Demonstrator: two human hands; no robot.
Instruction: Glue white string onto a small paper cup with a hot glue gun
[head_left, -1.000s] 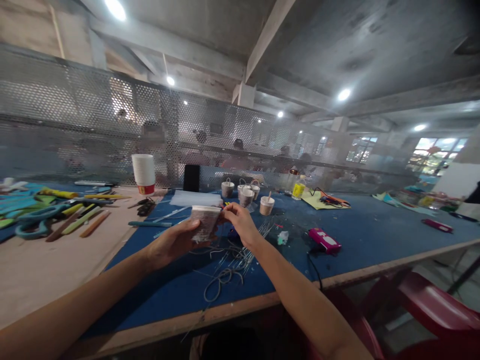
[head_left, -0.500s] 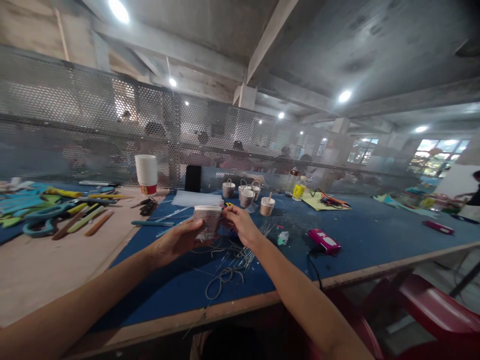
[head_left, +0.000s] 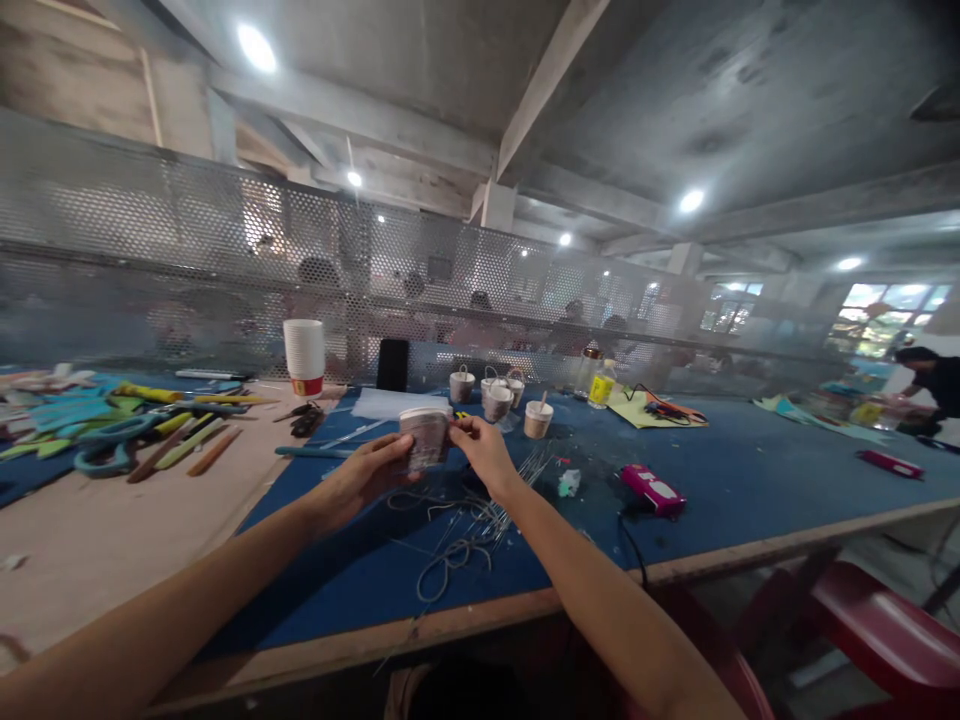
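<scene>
My left hand [head_left: 379, 468] is wrapped round a paper cup [head_left: 425, 440] with a white rim, its side covered in grey-brown cord-like winding. The thumb lies on the near side of the cup. At the right side of the cup, just under the rim, the fingers of my right hand [head_left: 484, 450] are pinched together; what lies between them is too small to make out. Below both hands, loose grey cord [head_left: 454, 568] curls over the blue mat, beside a bundle of thin clear sticks [head_left: 517, 490].
Several small cups with handles [head_left: 497, 404] stand behind my hands, near a cup with a stick [head_left: 538, 420]. Stacked paper cups [head_left: 304, 355], scissors [head_left: 112, 440] and tools lie left. A magenta device [head_left: 652, 490] with a cable sits right. A perforated metal screen [head_left: 420, 300] backs the table.
The view has shifted slightly, so everything sits a little lower and further right. The cup has turned or tilted a little in my left hand; my right fingers stay at its right side.
</scene>
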